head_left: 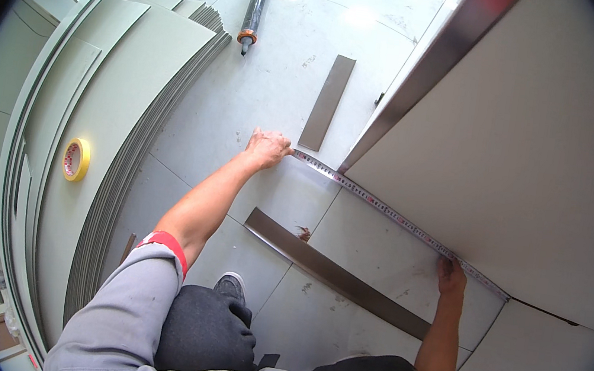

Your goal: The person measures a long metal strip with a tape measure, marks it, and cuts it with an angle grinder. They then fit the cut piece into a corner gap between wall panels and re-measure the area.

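Where the floor [378, 256] meets the big pale panel [530, 126], a long measuring tape [384, 207] runs along that edge to the floor's right corner. The left hand [266, 149] has its grip curled closed around the tape's left end. The right hand [453, 279] has bent fingers at the tape — I cannot tell if that grip pinches it or just presses. The tape looks light, thin and smooth, so it may slide. It should be stiff lengthwise, but a push could fold it. Best hold its flat sides near the ends — thin edges might nick skin.
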A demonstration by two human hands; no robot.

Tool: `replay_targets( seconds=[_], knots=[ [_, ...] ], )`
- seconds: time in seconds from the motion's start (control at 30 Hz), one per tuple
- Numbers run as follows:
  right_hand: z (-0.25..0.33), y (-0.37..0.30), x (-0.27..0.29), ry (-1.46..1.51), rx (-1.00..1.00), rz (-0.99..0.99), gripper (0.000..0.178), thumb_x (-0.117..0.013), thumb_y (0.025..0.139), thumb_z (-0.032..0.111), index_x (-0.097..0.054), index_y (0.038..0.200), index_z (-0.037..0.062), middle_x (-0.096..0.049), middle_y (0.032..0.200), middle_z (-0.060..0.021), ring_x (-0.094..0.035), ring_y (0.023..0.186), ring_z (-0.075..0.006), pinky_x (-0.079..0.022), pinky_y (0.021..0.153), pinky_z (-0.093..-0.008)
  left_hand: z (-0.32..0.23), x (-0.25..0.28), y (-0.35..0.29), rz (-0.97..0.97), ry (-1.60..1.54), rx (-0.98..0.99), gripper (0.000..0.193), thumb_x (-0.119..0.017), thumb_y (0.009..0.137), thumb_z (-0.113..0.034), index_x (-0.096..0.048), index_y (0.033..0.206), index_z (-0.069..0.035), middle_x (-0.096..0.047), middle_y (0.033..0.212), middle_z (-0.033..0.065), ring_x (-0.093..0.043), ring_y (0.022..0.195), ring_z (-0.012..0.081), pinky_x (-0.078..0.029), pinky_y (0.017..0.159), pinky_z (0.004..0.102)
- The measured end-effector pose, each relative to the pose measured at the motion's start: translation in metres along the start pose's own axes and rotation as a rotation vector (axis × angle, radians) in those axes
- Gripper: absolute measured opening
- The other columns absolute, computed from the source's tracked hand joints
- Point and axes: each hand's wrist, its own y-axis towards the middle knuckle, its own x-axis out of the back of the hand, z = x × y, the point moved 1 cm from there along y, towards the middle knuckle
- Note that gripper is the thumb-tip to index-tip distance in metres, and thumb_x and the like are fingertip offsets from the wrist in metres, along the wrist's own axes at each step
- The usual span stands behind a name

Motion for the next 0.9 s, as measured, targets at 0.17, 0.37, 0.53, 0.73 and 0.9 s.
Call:
replay_targets(
  seconds=[0.17,0.37,0.53,0.73,0.9],
  knots=[
    [0.023,0.064,0.061,-0.269,0.119,0.127,0.022,-0.052,0.102,0.013,-0.061,0.115,-0.0030,-0.068,0.105,-0.0171,-0.068,0.096,-0.0310,-0.060,0.085,-0.0422,-0.015,0.006,0.010,-0.057,-0.062,-0.041,0.035,-0.054,0.100,-0.044,-0.072,0.102,-0.015,-0.067,0.108,0.0124,-0.064,0.107,0.0321,-0.039,0.099,0.0555],
    [-0.026,0.042,0.022,-0.061,0.038,0.052,0.018,-0.050,0.102,0.012,-0.062,0.105,-0.0008,-0.067,0.094,-0.0130,-0.068,0.085,-0.0254,-0.061,0.075,-0.0394,0.015,-0.006,-0.009,-0.035,-0.016,0.006,0.033,-0.054,0.099,-0.044,-0.071,0.102,-0.016,-0.067,0.105,0.0104,-0.064,0.105,0.0297,-0.040,0.094,0.0509],
    [0.001,0.010,0.017,0.041,0.036,-0.038,0.021,-0.051,0.103,0.018,-0.062,0.109,0.0017,-0.067,0.097,-0.0106,-0.067,0.090,-0.0234,-0.058,0.081,-0.0383,0.006,-0.008,-0.002,-0.072,-0.051,-0.049,0.034,-0.053,0.100,-0.044,-0.071,0.103,-0.017,-0.068,0.104,0.0093,-0.064,0.105,0.0280,-0.040,0.093,0.0500],
    [0.003,0.017,0.010,0.002,0.050,-0.034,0.023,-0.051,0.103,0.022,-0.063,0.113,0.0041,-0.067,0.101,-0.0079,-0.067,0.094,-0.0236,-0.056,0.086,-0.0387,-0.004,0.003,0.007,-0.042,-0.014,0.007,0.037,-0.051,0.101,-0.046,-0.072,0.105,-0.016,-0.070,0.103,0.0109,-0.064,0.105,0.0280,-0.041,0.094,0.0499],
    [-0.006,0.029,0.021,-0.029,0.085,0.108,0.026,-0.050,0.103,0.022,-0.061,0.116,0.0034,-0.066,0.105,-0.0096,-0.067,0.096,-0.0242,-0.056,0.088,-0.0404,-0.005,-0.010,0.006,-0.125,0.025,0.047,0.040,-0.049,0.101,-0.045,-0.072,0.102,-0.013,-0.071,0.103,0.0149,-0.068,0.101,0.0307,-0.046,0.091,0.0527]
  ],
)
